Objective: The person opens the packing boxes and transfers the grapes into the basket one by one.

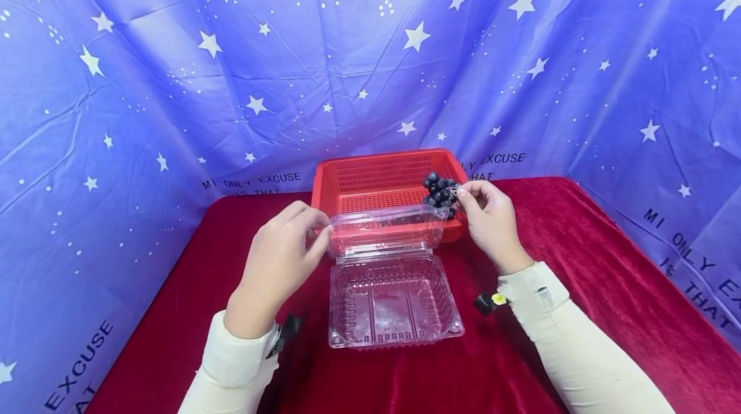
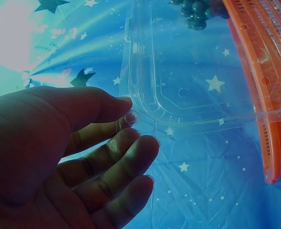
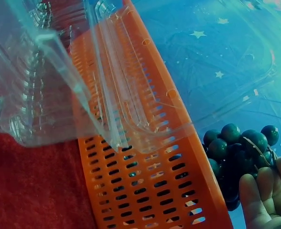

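A clear plastic clamshell box point(image 1: 396, 301) lies on the table with its lid point(image 1: 382, 237) raised at the back. My left hand point(image 1: 283, 247) pinches the lid's left corner between thumb and finger, as the left wrist view also shows. A bunch of dark grapes point(image 1: 439, 194) hangs from my right hand point(image 1: 489, 221), which pinches its stem over the right side of the red basket point(image 1: 388, 166). In the right wrist view the grapes point(image 3: 241, 152) are beside the basket's rim, with the right fingers point(image 3: 255, 205) at the stem.
The slotted plastic basket stands behind the clamshell box, close to the starry blue curtain point(image 1: 347, 47). A dark red velvet cloth point(image 1: 538, 221) covers the table. The raised lid stands in front of the basket's near wall.
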`<state>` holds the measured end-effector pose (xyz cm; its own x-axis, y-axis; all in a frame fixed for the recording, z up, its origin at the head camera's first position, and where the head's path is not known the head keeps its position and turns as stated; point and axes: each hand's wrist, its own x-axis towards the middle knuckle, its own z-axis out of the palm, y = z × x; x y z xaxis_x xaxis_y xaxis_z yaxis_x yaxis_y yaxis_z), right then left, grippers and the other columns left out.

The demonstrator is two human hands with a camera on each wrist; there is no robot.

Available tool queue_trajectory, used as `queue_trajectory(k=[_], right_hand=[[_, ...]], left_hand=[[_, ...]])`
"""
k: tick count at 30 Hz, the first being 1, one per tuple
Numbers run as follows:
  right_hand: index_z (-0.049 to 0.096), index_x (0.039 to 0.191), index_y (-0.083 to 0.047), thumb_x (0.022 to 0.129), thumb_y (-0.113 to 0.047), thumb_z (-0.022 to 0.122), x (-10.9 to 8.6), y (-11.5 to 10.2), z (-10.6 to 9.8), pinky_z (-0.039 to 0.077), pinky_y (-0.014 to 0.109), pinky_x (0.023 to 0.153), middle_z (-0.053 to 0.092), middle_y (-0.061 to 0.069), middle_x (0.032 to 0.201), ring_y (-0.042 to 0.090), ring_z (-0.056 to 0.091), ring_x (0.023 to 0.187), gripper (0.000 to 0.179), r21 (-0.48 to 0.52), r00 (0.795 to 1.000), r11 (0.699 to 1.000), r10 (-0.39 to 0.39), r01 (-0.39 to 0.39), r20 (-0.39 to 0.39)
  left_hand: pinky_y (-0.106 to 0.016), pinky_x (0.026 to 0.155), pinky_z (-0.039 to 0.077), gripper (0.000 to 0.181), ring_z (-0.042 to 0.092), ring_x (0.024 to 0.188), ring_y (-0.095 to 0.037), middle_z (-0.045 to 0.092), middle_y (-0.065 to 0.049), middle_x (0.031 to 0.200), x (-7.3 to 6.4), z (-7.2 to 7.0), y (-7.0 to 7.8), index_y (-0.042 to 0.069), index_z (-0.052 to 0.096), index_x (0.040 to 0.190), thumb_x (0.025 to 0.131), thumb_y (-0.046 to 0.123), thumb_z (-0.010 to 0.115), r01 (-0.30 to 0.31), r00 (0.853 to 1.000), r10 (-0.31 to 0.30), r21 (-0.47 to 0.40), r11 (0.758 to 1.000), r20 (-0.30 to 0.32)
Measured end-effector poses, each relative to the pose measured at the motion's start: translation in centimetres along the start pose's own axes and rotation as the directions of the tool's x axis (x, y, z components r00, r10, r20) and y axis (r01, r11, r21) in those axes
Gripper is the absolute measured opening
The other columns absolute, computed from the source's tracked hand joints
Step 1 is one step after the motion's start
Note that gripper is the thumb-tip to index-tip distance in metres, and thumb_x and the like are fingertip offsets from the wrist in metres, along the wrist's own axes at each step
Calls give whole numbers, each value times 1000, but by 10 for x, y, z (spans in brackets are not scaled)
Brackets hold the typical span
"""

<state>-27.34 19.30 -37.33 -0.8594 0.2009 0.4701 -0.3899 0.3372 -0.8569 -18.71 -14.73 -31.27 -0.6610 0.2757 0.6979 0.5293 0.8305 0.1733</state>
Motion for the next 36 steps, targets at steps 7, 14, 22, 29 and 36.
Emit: queue_trajectory(k=[7,14,22,29,36], right_hand=[[68,104,3,103,-18,63,2,12,1,51,16,62,69,24,90,20,69,75,22,-32,1000,999,-28,28,2],[70,103,-1,102,-19,63,2,14,2,46,17,58,69,23,88,14,61,69,19,-122,999,992,-37,36,-9],[71,103,-7,102,-22,64,1,18,2,44,16,64,69,9,84,11,59,74,16,-261,997,963,-79,70,-26],[71,100,-9,101,-19,65,0,22,2,41,19,64,68,7,85,15,54,72,12,-353,988,925,-154,143,-4],[71,96,-7,96,-14,69,0,24,2,38,36,73,66,10,83,26,52,77,8,-411,971,883,-236,229,34]], left_hand=[[-31,59,54,4,65,70,-11,66,2,85,0,0,0,14,74,89,87,13,77,3,1000,-3,2,1000,6],[-32,59,54,4,65,70,-12,66,1,86,0,0,0,13,74,89,87,13,77,5,1000,-5,-3,1000,3],[-31,59,54,4,64,70,-11,66,2,86,0,1,-1,13,74,90,87,14,77,9,1000,-9,-1,1000,7],[-31,60,53,4,64,70,-12,66,2,86,0,1,-1,13,75,90,87,13,77,14,1000,-14,3,1000,12],[-31,59,54,4,65,70,-12,66,2,85,0,1,-1,13,74,89,87,13,77,5,1000,-5,5,1000,9]])
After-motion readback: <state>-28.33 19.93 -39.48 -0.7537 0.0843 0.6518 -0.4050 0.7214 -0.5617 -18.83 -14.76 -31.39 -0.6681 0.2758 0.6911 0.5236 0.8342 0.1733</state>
